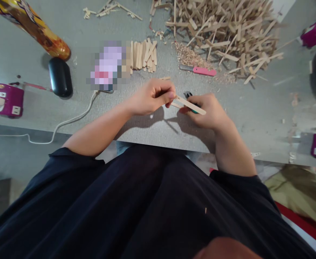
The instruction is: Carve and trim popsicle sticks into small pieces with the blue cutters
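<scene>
My left hand (158, 93) is closed in a pinch on wooden craft sticks over the table's front part. One craft stick (193, 106) slants from its fingertips down to the right, across the front of my right hand. Behind it shows part of another stick, and a short stick end juts out above the left knuckles. My right hand (208, 109) is closed around a small black-and-green hand tool (188, 95). The tool's dark metal tip points up and left near the sticks; fingers hide most of it, so its exact kind is unclear.
Beyond my hands lie a row of craft sticks (143, 54), a pink-handled utility knife (203, 71), wood shavings (192, 55) and a large stick pile (222, 28). A blurred phone (108, 66) with a white cable (74, 118), a black case (61, 77) and a bottle (36, 28) are leftward.
</scene>
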`<state>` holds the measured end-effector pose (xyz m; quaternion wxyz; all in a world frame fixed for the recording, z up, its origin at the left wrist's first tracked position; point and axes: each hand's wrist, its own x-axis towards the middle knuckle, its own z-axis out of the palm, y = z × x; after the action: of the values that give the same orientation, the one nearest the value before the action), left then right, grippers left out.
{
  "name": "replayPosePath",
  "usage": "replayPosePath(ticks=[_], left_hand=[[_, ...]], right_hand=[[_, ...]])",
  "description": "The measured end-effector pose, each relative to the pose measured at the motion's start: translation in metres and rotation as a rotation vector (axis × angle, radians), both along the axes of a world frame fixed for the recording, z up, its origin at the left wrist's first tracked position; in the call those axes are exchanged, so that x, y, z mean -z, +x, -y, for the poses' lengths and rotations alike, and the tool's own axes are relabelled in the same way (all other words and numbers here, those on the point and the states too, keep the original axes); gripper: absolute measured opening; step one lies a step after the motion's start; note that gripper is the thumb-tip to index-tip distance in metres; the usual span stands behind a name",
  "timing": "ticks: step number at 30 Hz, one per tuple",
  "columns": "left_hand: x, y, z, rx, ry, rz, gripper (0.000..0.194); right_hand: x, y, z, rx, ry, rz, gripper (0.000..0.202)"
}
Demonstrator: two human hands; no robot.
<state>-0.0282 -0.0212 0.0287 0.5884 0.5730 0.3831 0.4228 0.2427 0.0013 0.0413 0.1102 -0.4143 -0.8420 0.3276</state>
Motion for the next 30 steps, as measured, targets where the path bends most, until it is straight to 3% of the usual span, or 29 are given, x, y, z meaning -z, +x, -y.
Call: replayPosePath(ticks=[5, 13, 16, 21, 25, 30], left_hand=[[-0.009, 0.008, 0.008, -0.176, -0.049, 0.033, 0.048], [0.009, 0.017, 0.015, -0.318, 0.172, 0.020, 0.058], [0.010, 0.026, 0.020, -0.358, 0.090, 0.071, 0.069], [-0.003, 0.045, 0.032, -0.380, -0.110, 0.212, 0.071], [-0.011, 0.027, 0.023, -0.397, -0.219, 0.201, 0.073], [-0.022, -0.011, -0.006, -0.460, -0.216, 0.227, 0.075]], right_hand=[[0.001, -0.002, 0.005, 0.029, 0.009, 0.001, 0.028], [0.028, -0.008, 0.006, 0.243, 0.450, 0.079, 0.006], [0.030, -0.010, 0.006, 0.284, 0.507, 0.112, 0.008], [0.024, -0.021, 0.010, 0.325, 0.530, 0.143, 0.010], [0.019, -0.009, 0.001, 0.379, 0.507, 0.074, 0.019], [0.022, 0.021, -0.029, 0.663, 0.576, 0.025, 0.013]])
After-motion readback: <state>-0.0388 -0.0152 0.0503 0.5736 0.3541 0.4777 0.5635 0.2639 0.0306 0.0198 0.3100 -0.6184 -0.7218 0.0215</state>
